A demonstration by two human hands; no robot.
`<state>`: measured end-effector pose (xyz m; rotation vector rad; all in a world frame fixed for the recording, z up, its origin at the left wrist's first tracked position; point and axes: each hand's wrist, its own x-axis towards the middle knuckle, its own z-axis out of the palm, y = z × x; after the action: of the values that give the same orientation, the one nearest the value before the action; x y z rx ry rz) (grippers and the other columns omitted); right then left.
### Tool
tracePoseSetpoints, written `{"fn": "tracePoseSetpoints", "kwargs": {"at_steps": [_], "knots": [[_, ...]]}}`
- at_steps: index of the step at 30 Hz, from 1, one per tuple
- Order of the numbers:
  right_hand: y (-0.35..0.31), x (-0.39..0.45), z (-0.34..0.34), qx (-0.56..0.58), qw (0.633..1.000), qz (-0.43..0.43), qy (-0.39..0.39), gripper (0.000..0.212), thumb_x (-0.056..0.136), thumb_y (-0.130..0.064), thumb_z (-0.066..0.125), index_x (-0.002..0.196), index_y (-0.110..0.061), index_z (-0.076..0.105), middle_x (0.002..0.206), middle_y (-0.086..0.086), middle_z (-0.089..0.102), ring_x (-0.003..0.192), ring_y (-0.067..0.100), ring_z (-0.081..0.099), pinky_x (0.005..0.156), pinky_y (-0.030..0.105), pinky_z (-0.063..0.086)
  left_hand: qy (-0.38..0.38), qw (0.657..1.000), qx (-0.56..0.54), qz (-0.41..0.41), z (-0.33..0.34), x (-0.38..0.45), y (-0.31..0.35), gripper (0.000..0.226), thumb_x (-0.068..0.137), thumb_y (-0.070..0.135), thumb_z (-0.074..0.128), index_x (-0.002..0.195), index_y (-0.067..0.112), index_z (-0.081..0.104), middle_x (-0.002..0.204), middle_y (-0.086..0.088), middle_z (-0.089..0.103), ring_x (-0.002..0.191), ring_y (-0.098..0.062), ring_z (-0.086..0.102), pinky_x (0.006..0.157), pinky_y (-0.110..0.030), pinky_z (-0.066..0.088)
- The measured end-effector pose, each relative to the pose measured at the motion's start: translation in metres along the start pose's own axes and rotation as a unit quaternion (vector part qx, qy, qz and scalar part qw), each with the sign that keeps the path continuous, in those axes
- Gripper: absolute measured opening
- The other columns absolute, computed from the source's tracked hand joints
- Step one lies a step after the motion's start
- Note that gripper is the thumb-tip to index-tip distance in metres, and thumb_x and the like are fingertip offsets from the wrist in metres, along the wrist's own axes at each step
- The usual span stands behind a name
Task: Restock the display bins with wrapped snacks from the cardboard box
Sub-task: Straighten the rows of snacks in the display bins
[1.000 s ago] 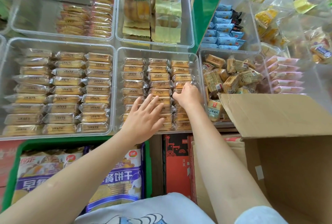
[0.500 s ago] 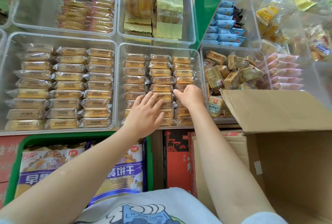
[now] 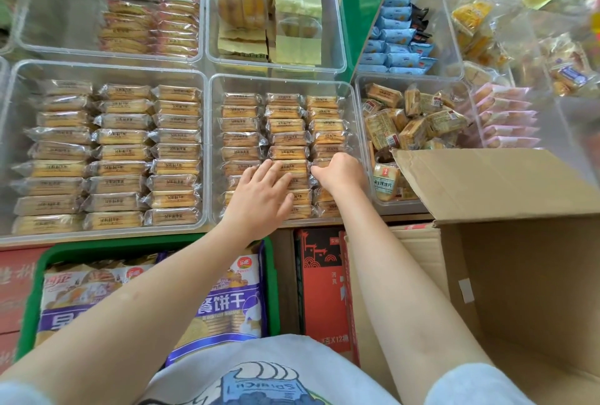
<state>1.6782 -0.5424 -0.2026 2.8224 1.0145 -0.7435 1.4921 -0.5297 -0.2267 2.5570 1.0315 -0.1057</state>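
I have both hands down in the middle display bin (image 3: 352,93): my left hand (image 3: 259,201) lies flat, fingers straight and spread, its grip released and pressing on the centre column of wrapped snacks (image 3: 287,125), while my right hand (image 3: 341,174) is curled over the right column, and I cannot tell whether that grip pinches a packet or just nudges the row. The risk I see is the slick film: if I press unevenly the stacked packets may slide over one another, skew the neat columns or ride up over the low clear rim; a hard push could also crush the biscuits inside. My right forearm runs close beside the raised flap of the cardboard box (image 3: 519,258), so a careless pull back might knock it toward the neighbouring bin of loose packets (image 3: 412,125). The bins sit edge to edge on a shelf, the left bin (image 3: 13,86) already filled in three columns, with more clear bins behind. Below stand a green crate (image 3: 31,307) of large biscuit bags and a red carton (image 3: 321,274).
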Motion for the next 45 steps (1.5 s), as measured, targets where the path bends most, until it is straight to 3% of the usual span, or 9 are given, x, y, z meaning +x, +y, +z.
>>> {"fn": "tracePoseSetpoints", "kwargs": {"at_steps": [4,10,20,24,29,36,38,41,45], "knots": [[-0.001,0.003,-0.001,-0.018,1.0,0.004,-0.001,0.033,0.097,-0.04,0.055,0.114,-0.014,0.063,0.102,0.004,0.063,0.082,0.026,0.054,0.049,0.025,0.03,0.004,1.0,0.002,0.0,0.0,0.0,-0.001,0.063,0.1,0.048,0.021,0.147,0.017,0.05,0.157,-0.011,0.041,0.149,-0.03,0.029,0.119,-0.049,0.022],[0.018,-0.002,-0.011,0.106,0.994,-0.032,-0.01,0.031,0.097,-0.039,0.055,0.077,-0.015,0.049,0.072,-0.002,0.052,0.073,0.022,0.053,0.055,0.03,0.036,0.001,1.0,0.007,0.001,-0.003,-0.001,0.001,0.067,0.099,0.048,0.016,0.148,0.015,0.048,0.158,-0.011,0.038,0.149,-0.03,0.027,0.119,-0.048,0.022],[0.019,-0.021,-0.004,0.063,0.995,-0.045,-0.059,0.037,0.094,-0.044,0.06,0.07,-0.017,0.051,0.07,-0.002,0.056,0.074,0.023,0.058,0.06,0.031,0.042,0.013,1.0,0.001,0.005,-0.003,-0.003,0.002,0.064,0.099,0.044,0.021,0.142,0.012,0.055,0.154,-0.014,0.044,0.146,-0.033,0.033,0.116,-0.049,0.028],[0.028,-0.027,-0.008,0.062,0.994,-0.055,-0.077,0.023,0.094,-0.039,0.066,0.091,-0.016,0.061,0.095,0.0,0.065,0.093,0.023,0.061,0.076,0.034,0.047,0.015,1.0,0.009,0.005,-0.002,-0.003,0.003,0.06,0.1,0.042,0.026,0.142,0.011,0.055,0.154,-0.015,0.044,0.146,-0.033,0.033,0.116,-0.049,0.028],[0.029,-0.027,0.001,0.019,0.997,-0.038,-0.069,0.039,0.092,-0.049,0.067,0.092,-0.011,0.059,0.094,0.006,0.064,0.089,0.028,0.062,0.069,0.034,0.045,0.026,1.0,0.003,0.008,-0.003,-0.003,0.004,0.061,0.099,0.042,0.026,0.138,0.009,0.058,0.151,-0.017,0.047,0.144,-0.034,0.037,0.114,-0.05,0.032],[0.017,-0.035,0.004,0.013,0.999,-0.029,-0.041,0.035,0.095,-0.041,0.066,0.105,-0.008,0.069,0.104,0.002,0.067,0.098,0.028,0.064,0.074,0.036,0.048,0.022,1.0,-0.004,0.007,-0.001,-0.003,0.003,0.059,0.1,0.042,0.028,0.14,0.01,0.056,0.154,-0.016,0.044,0.146,-0.034,0.033,0.116,-0.05,0.028],[0.026,-0.034,-0.007,0.052,0.997,-0.034,-0.042,0.025,0.098,-0.032,0.063,0.103,-0.01,0.073,0.109,0.006,0.071,0.097,0.027,0.066,0.082,0.035,0.052,0.029,0.999,-0.005,0.012,-0.001,-0.004,0.002,0.059,0.099,0.042,0.027,0.139,0.011,0.057,0.153,-0.015,0.045,0.145,-0.033,0.034,0.116,-0.051,0.028],[0.047,-0.032,-0.03,0.08,0.996,-0.014,0.038,0.022,0.097,-0.006,0.054,0.101,-0.011,0.075,0.109,0.006,0.071,0.097,0.026,0.065,0.076,0.031,0.051,0.048,0.998,-0.002,0.04,-0.002,-0.005,0.003,0.063,0.098,0.048,0.02,0.14,0.017,0.056,0.153,-0.009,0.046,0.145,-0.028,0.033,0.117,-0.049,0.025],[0.053,-0.033,-0.036,-0.022,0.999,-0.009,0.039,0.034,0.093,0.003,0.052,0.112,-0.016,0.073,0.125,0.01,0.061,0.104,0.03,0.062,0.081,0.034,0.052,0.002,0.993,-0.008,0.116,0.002,-0.008,0.026,0.064,0.1,0.057,0.019,0.153,0.027,0.04,0.162,0.001,0.033,0.152,-0.021,0.021,0.121,-0.047,0.016]]}}
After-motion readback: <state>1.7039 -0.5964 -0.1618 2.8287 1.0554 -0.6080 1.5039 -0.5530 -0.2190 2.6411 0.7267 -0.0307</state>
